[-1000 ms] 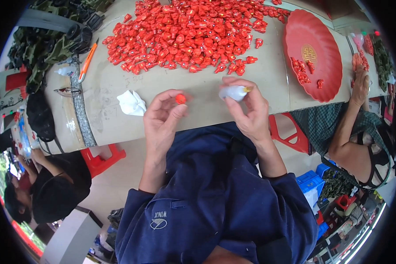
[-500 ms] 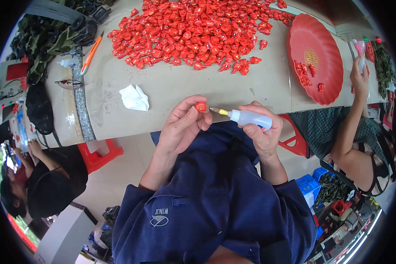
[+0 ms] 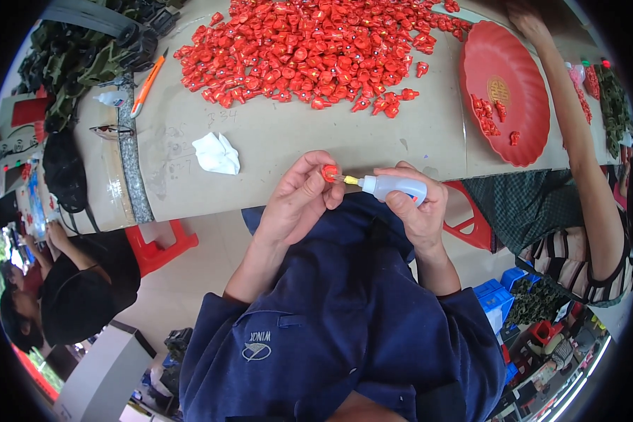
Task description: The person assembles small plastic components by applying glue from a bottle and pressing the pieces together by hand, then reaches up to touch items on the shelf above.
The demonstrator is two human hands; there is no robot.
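Note:
Between the thumb and fingers of my left hand [image 3: 299, 193] is a small red plastic piece [image 3: 329, 173], pinched near the table's front edge. My right hand [image 3: 420, 207] grips a white squeeze bottle [image 3: 395, 188] lying nearly level, its yellow-based nozzle [image 3: 350, 180] pointing left. The nozzle's thin tip meets the red piece, or comes very close; whether it touches cannot be made out. Beyond my hands lies a big heap of similar red pieces [image 3: 309, 56].
A red scalloped tray [image 3: 534, 133] with a few red pieces stands right. A crumpled white tissue [image 3: 216, 154], an orange cutter knife [image 3: 148, 86] and another small bottle [image 3: 112, 98] lie left. A co-worker's arm [image 3: 577, 133] reaches across at right; another person [image 3: 84, 274] sits left.
The bottle's nozzle and the red piece have come together, closing the small gap between them. The co-worker at right has stretched an arm toward the far side of the table.

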